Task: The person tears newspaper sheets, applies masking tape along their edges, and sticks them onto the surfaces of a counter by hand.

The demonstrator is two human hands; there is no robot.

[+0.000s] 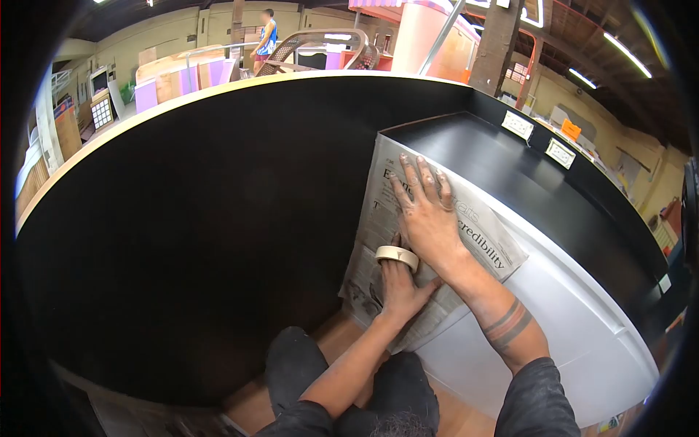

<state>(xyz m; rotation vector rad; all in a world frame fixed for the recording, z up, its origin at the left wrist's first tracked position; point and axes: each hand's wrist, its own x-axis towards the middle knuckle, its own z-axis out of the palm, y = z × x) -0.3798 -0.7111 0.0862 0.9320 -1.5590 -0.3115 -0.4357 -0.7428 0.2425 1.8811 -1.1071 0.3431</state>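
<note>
A newspaper sheet (373, 211) lies against the white panel (561, 320), its left edge meeting the black board. My right hand (429, 218) rests flat on its upper part, fingers stretched out and dusty, holding nothing. Lower down, my left hand (402, 295) is against the same sheet and carries a roll of masking tape (397, 254). The roll sits around its fingers, with fingertips showing beyond the ring. Part of the paper is hidden under both hands and the right forearm.
A tall curved black board (204, 218) stands on my left. A black top (524, 167) on the right has white outlet plates (560, 154) along its back wall. A person (266, 40) stands far off beyond a woven-back chair (320, 47). My knees are below.
</note>
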